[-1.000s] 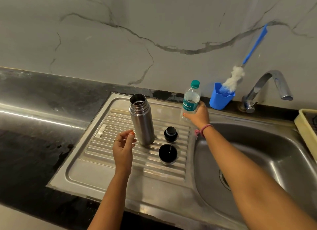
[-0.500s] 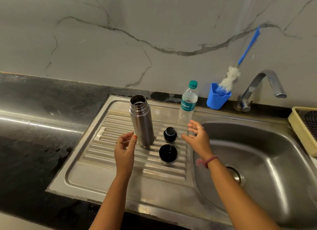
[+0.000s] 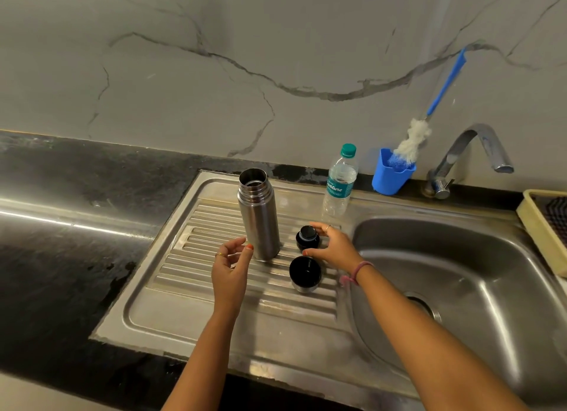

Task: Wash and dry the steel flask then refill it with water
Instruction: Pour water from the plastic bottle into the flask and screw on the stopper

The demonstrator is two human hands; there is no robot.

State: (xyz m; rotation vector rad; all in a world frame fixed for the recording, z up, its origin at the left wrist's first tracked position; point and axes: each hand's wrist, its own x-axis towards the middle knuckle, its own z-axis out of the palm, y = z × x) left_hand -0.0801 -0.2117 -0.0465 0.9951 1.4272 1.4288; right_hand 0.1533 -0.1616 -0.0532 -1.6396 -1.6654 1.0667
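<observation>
Here the steel flask [image 3: 259,214] stands upright and uncapped on the ribbed drainboard [image 3: 214,291], just beside my left hand [image 3: 230,268], whose loosely curled fingers hold nothing. Right of the flask, my right hand [image 3: 333,247] spreads around the black stopper [image 3: 307,236], thumb and finger either side; whether they touch I cannot tell. The cup lid [image 3: 305,273] sits nearer, the water bottle [image 3: 340,182] farther back.

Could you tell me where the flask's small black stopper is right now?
The black stopper stands on the ribbed drainboard, just right of the steel flask and behind the cup lid, between the right hand's fingers.
</observation>
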